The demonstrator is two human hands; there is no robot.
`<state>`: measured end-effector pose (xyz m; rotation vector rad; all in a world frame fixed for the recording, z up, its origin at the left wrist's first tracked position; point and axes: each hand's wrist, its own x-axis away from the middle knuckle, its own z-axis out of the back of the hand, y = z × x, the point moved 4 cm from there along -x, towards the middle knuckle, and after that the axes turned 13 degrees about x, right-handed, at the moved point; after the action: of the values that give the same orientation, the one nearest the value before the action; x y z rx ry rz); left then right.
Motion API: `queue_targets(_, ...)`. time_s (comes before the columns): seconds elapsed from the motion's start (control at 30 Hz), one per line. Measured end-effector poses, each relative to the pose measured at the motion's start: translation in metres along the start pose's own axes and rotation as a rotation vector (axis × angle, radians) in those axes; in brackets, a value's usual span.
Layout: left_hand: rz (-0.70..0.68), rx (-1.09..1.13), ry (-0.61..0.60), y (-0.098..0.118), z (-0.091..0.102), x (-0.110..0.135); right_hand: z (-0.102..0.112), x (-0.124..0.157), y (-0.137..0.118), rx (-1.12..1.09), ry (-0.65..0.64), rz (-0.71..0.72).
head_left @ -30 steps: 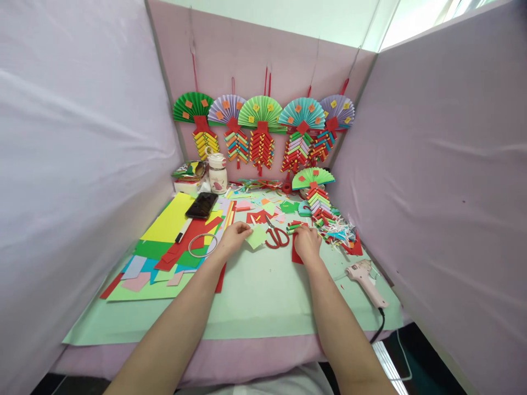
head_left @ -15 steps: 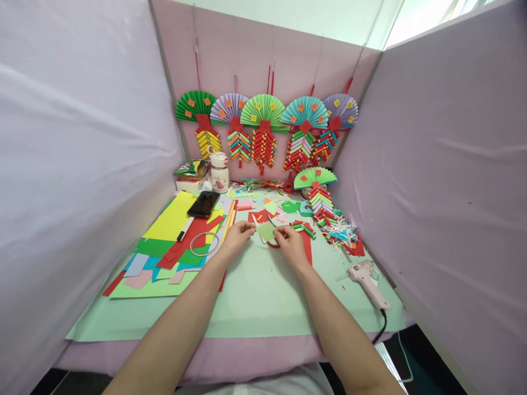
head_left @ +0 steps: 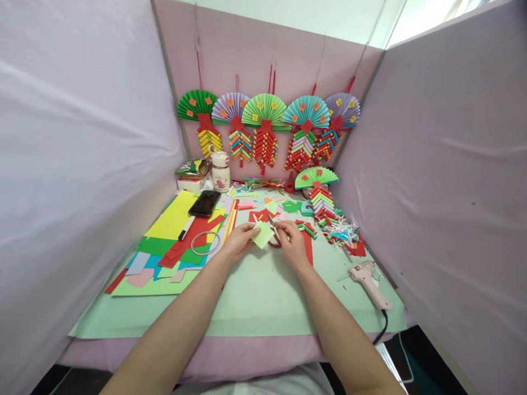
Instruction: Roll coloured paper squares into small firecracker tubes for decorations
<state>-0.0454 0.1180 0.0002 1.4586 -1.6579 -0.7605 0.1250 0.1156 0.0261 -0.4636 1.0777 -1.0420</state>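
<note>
My left hand (head_left: 239, 241) pinches the left edge of a small light-green paper square (head_left: 262, 236), held over the table with one corner pointing down. Just right of the paper is my right hand (head_left: 290, 241), its fingers loosely bent and apart, with nothing visible in them. A pair of scissors (head_left: 275, 241) with red handles lies between the hands, partly hidden behind the paper and the right fingers. Red paper (head_left: 308, 249) sticks out beside my right hand, and small rolled paper tubes (head_left: 309, 230) lie beyond it.
Coloured paper sheets (head_left: 164, 222) are stacked at left, bearing a phone (head_left: 205, 203), a marker (head_left: 186, 228) and a silver ring (head_left: 206, 243). A glue gun (head_left: 369, 282) lies at right. Paper shreds (head_left: 343, 233) and a fan ornament (head_left: 319, 192) sit behind it. A bottle (head_left: 220, 173) stands at back.
The paper square, earlier held at both sides, has turned and shifted slightly left in my left hand. My right hand has let go of its edge.
</note>
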Motion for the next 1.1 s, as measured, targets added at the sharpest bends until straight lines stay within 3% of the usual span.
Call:
queue_targets(0.23,-0.139,-0.435,-0.153,-0.001,-0.009,0.004,-0.011,0.000,0.005,-0.126,-0.176,-0.158)
queue_targets(0.5,-0.113,-0.208,0.006,0.005,-0.004,0.002,-0.009,-0.001,0.015,-0.248,-0.147,-0.329)
queue_targets(0.6,-0.076,-0.123,0.009,0.007,-0.006,0.004,-0.010,-0.001,0.018,-0.258,-0.130,-0.342)
queue_targets(0.77,-0.048,-0.121,-0.008,0.006,-0.009,0.005,-0.009,-0.001,0.023,-0.203,-0.083,-0.318)
queue_targets(1.0,-0.212,-0.269,0.039,0.004,-0.003,-0.001,0.000,0.001,0.007,0.005,0.045,-0.162)
queue_targets(1.1,-0.315,-0.385,0.052,0.006,-0.007,0.002,0.001,0.006,-0.008,0.147,0.068,-0.003)
